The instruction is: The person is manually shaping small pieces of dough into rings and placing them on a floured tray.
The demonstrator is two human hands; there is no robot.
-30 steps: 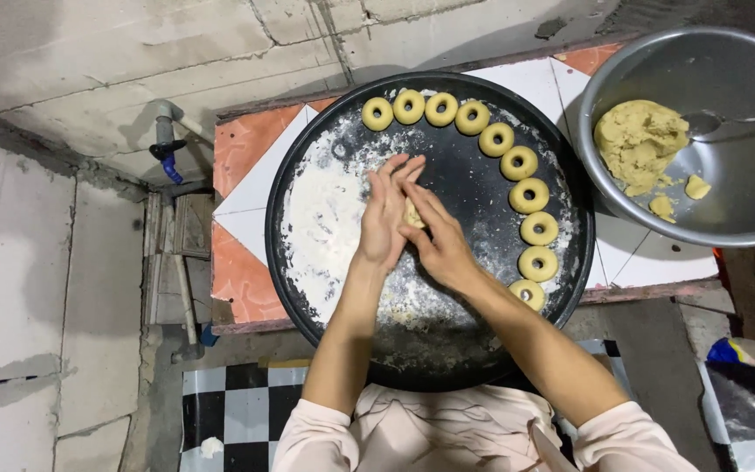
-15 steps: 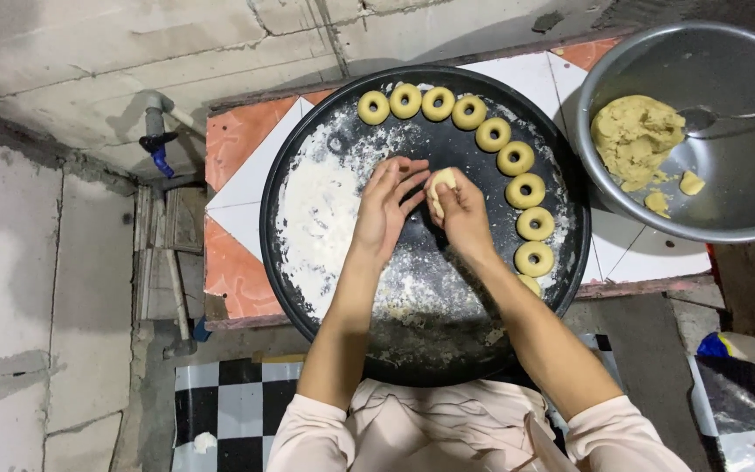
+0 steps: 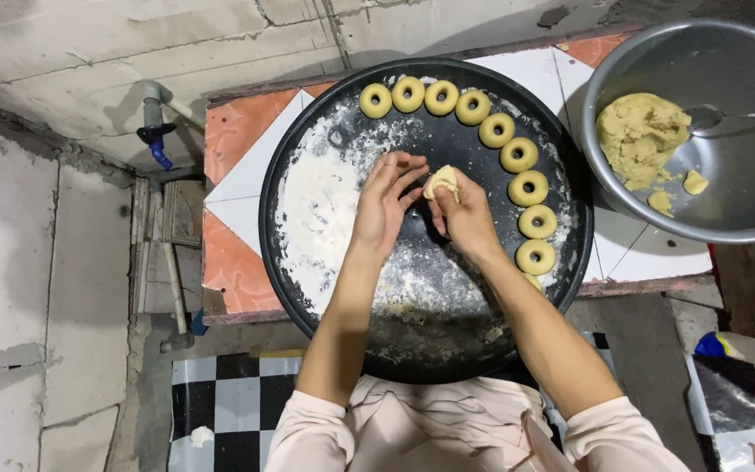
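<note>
You are working over a large round black tray (image 3: 570, 262), its metal surface matte and dusted with white flour (image 3: 321, 210) that is lying thickest in a rough patch on the left half and thinning to streaks and specks toward the near side. Your right hand (image 3: 460, 214) is gripping a small dough piece (image 3: 441, 181) at its fingertips, holding it just above the middle of the tray; the piece is looking pale yellow, soft and smooth, folded into an uneven lump rather than a finished ring. Your left hand (image 3: 384, 201) is standing open beside it, fingers extended and slightly curved toward the dough, holding nothing; whether its fingertips are touching the piece, you cannot tell from this view. Along the far and right rim, finished dough rings (image 3: 517, 156) are sitting in a curved row, each round, smooth-edged and pierced by a small centre hole, most touching their neighbours. To the far right, a shiny metal bowl (image 3: 744, 192) is resting on the tiled tabletop (image 3: 238, 140), containing a coarse, crumbly mass of yellow dough (image 3: 640, 131), a few loose scraps and a metal spoon (image 3: 727, 114). The tabletop tiles are showing glossy orange and white triangles.
</note>
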